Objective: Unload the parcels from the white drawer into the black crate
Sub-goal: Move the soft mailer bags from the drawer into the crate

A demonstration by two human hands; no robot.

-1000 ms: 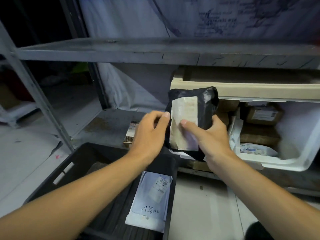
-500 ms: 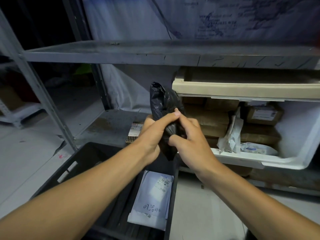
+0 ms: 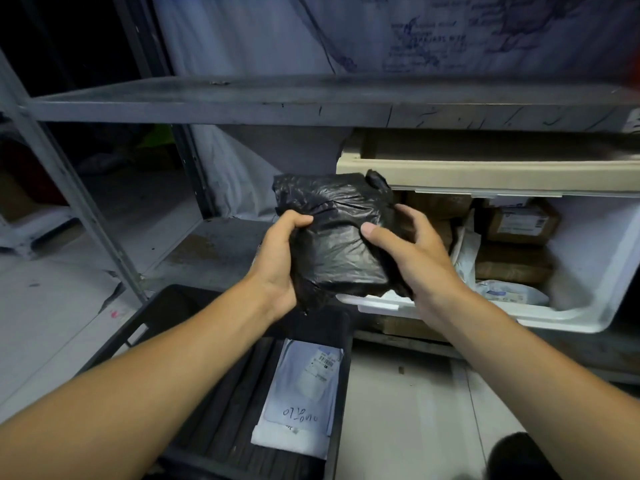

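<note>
A: You've turned the black parcel (image 3: 341, 237) — a second ago its white label faced you, half a second ago it stood edge-on, and now the plain crinkled side is up, level between your hands.

B: And for the job?

A: It's out of the white drawer (image 3: 568, 317) but hangs above the black crate (image 3: 142, 327), not yet lowered. One white mailer (image 3: 304, 396) lies inside; brown boxes (image 3: 519, 221) wait in the drawer.

B: The room?

A: Grey metal shelving (image 3: 242, 102), pale floor (image 3: 398, 410), dim light.

B: Grip?

A: Your left hand (image 3: 278, 261) and right hand (image 3: 412, 251) both clasp the parcel's sides, fingers curled round it.
</note>
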